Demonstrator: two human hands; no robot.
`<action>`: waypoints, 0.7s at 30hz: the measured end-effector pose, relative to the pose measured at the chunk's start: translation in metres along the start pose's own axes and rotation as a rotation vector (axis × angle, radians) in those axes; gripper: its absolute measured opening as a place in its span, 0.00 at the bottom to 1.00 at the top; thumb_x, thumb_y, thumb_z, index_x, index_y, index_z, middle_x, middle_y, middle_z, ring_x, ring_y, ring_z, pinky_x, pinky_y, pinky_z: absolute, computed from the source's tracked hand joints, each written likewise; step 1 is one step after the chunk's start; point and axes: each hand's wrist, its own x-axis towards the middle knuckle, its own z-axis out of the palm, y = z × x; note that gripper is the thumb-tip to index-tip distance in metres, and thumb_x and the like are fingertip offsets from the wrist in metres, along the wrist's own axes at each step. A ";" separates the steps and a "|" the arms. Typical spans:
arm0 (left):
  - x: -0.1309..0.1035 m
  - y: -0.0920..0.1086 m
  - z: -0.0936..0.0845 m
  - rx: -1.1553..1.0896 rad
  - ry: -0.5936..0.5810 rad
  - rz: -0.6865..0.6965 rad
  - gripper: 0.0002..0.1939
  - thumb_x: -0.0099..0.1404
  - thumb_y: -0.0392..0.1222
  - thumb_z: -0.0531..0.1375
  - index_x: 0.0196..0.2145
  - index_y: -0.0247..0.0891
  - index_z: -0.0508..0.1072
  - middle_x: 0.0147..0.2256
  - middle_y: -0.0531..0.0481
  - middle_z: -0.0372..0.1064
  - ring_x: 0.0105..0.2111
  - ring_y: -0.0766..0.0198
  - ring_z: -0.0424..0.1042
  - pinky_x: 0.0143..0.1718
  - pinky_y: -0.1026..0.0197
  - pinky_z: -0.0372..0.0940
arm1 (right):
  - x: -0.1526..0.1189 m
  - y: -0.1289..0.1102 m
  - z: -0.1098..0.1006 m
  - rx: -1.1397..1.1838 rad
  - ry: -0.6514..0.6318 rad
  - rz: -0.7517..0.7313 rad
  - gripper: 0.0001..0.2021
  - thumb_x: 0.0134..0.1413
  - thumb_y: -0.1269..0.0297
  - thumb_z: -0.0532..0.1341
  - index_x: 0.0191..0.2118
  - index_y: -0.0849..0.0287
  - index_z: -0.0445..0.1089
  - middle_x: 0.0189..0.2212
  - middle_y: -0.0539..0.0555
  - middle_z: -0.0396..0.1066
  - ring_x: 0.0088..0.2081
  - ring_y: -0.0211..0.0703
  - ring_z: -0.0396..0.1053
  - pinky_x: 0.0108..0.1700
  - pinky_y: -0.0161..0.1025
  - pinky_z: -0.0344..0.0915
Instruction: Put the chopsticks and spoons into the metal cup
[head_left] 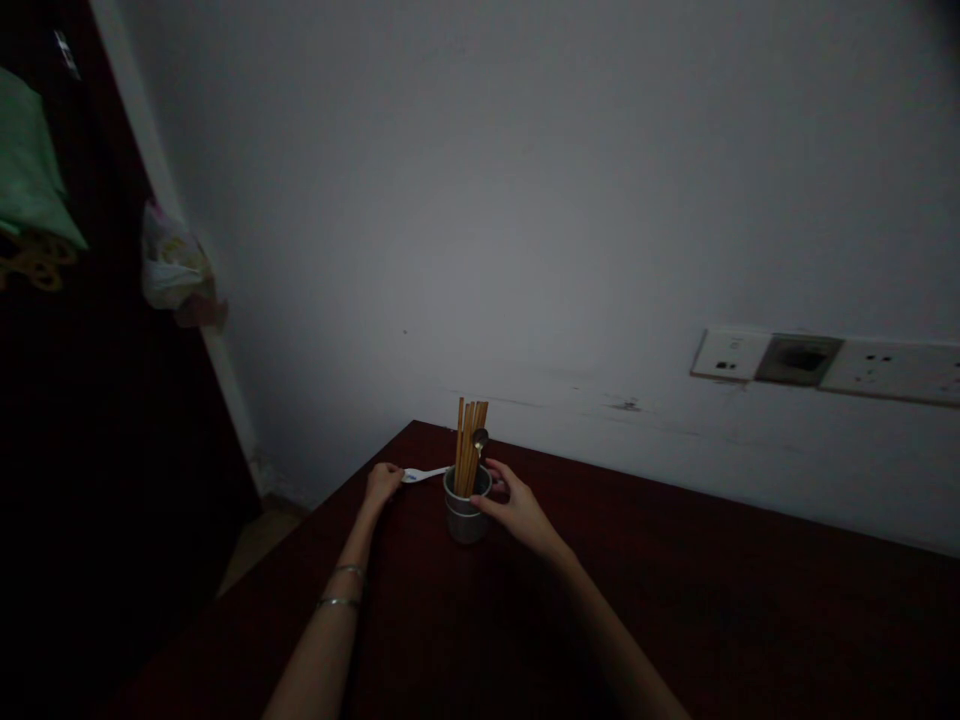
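Observation:
A metal cup (468, 522) stands upright on the dark red table, holding several wooden chopsticks (466, 448) and a small metal spoon (480, 437) with its bowl up. My right hand (517, 508) grips the cup at its right rim, thumb in front and fingers behind. To the left of the cup, my left hand (384, 483) pinches the wide end of a white spoon (420, 475) with a blue mark. The handle of that spoon points right, towards the cup's rim; whether it touches is unclear.
The table (645, 560) meets a grey wall (540, 220) at the back. Wall sockets (731, 356) are on the right. At the left, a plastic bag (174, 265) and a green cloth (30, 160) hang by a dark door (97, 420). The light is dim.

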 end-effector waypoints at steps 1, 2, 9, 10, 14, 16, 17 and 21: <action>0.000 0.000 0.000 0.010 0.005 0.003 0.11 0.56 0.38 0.53 0.30 0.31 0.73 0.23 0.47 0.70 0.17 0.67 0.65 0.16 0.69 0.55 | 0.000 0.000 0.000 0.002 0.002 0.004 0.32 0.40 0.61 0.65 0.54 0.57 0.57 0.48 0.58 0.65 0.43 0.44 0.67 0.44 0.43 0.64; -0.001 0.000 -0.001 0.020 0.011 0.008 0.10 0.55 0.38 0.54 0.30 0.31 0.73 0.23 0.46 0.70 0.19 0.66 0.67 0.18 0.69 0.56 | 0.000 0.000 0.001 0.006 0.001 0.005 0.32 0.40 0.61 0.65 0.54 0.57 0.57 0.48 0.58 0.65 0.43 0.44 0.67 0.44 0.43 0.64; -0.002 0.012 -0.016 0.047 0.143 0.062 0.10 0.53 0.40 0.57 0.31 0.32 0.74 0.34 0.39 0.72 0.37 0.55 0.71 0.30 0.64 0.61 | 0.001 0.000 -0.001 0.018 0.035 0.009 0.29 0.45 0.55 0.62 0.53 0.58 0.58 0.47 0.60 0.65 0.42 0.44 0.67 0.44 0.43 0.65; -0.002 0.017 -0.020 0.038 0.160 0.080 0.11 0.54 0.41 0.56 0.32 0.32 0.74 0.35 0.39 0.72 0.38 0.55 0.71 0.32 0.64 0.61 | 0.002 0.000 -0.002 0.013 0.055 0.012 0.28 0.46 0.54 0.61 0.53 0.59 0.58 0.47 0.60 0.65 0.42 0.44 0.67 0.44 0.43 0.65; -0.007 0.047 -0.032 -0.031 0.130 0.179 0.13 0.57 0.41 0.54 0.34 0.32 0.74 0.33 0.43 0.73 0.34 0.61 0.71 0.29 0.67 0.61 | 0.012 -0.001 -0.005 -0.038 0.138 0.001 0.22 0.49 0.54 0.57 0.49 0.59 0.62 0.45 0.59 0.68 0.42 0.44 0.68 0.45 0.42 0.64; -0.017 0.063 -0.036 -0.093 -0.041 0.245 0.15 0.57 0.44 0.53 0.36 0.31 0.73 0.32 0.44 0.73 0.27 0.64 0.71 0.23 0.68 0.60 | 0.020 -0.003 -0.004 -0.084 0.164 -0.018 0.20 0.49 0.54 0.57 0.46 0.60 0.66 0.43 0.59 0.69 0.41 0.45 0.68 0.45 0.42 0.64; -0.023 0.071 -0.038 -0.129 -0.160 0.284 0.16 0.57 0.45 0.54 0.38 0.31 0.72 0.33 0.44 0.72 0.25 0.65 0.70 0.20 0.68 0.59 | 0.024 -0.005 -0.003 -0.106 0.174 -0.024 0.19 0.48 0.55 0.58 0.45 0.60 0.67 0.42 0.59 0.70 0.41 0.45 0.69 0.44 0.42 0.65; -0.052 0.092 -0.040 -0.221 -0.564 0.429 0.22 0.54 0.47 0.57 0.45 0.32 0.69 0.37 0.44 0.71 0.23 0.68 0.68 0.15 0.70 0.58 | 0.039 -0.009 0.004 -0.162 0.208 -0.007 0.18 0.47 0.57 0.58 0.41 0.63 0.70 0.38 0.59 0.73 0.35 0.45 0.70 0.39 0.41 0.66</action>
